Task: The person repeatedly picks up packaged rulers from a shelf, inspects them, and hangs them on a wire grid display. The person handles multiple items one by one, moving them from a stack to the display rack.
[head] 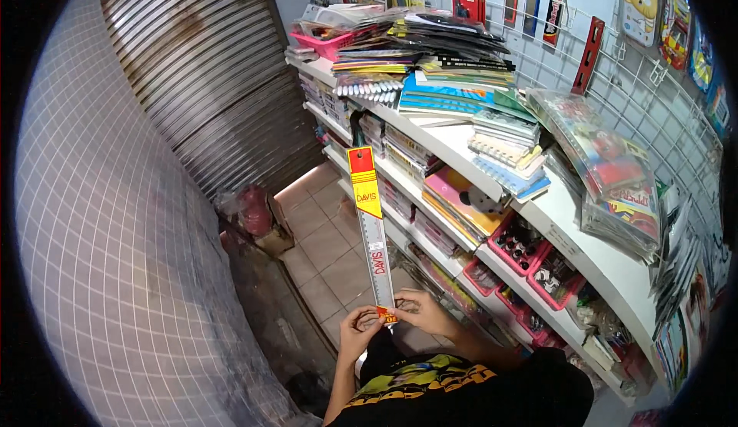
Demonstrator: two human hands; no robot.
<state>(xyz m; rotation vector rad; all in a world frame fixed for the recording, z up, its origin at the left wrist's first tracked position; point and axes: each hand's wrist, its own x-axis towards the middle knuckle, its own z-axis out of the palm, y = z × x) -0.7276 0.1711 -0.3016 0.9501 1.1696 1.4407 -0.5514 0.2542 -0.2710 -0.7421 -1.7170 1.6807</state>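
A clear ruler (pixel 375 242) in a red and yellow Davis sleeve stands out in front of me, its hang-hole end pointing away. Its near end is pinched between the fingertips of my left hand (pixel 358 328) and my right hand (pixel 422 311). Both hands are close together at waist height, just past the hem of my black printed shirt. Beyond the ruler's far end runs the front of a white shelf unit, and below it lies the tiled floor (pixel 326 248).
Stationery is piled on the shelf top (pixel 450 139), including notebooks (pixel 507 153) and plastic-wrapped books (pixel 605 167). Pink baskets (pixel 519 242) fill lower shelves. A wire grid (pixel 628 81) holds hanging goods. On the left are a checked sheet (pixel 115 225), a roller shutter (pixel 202 69) and a cardboard box (pixel 277 237).
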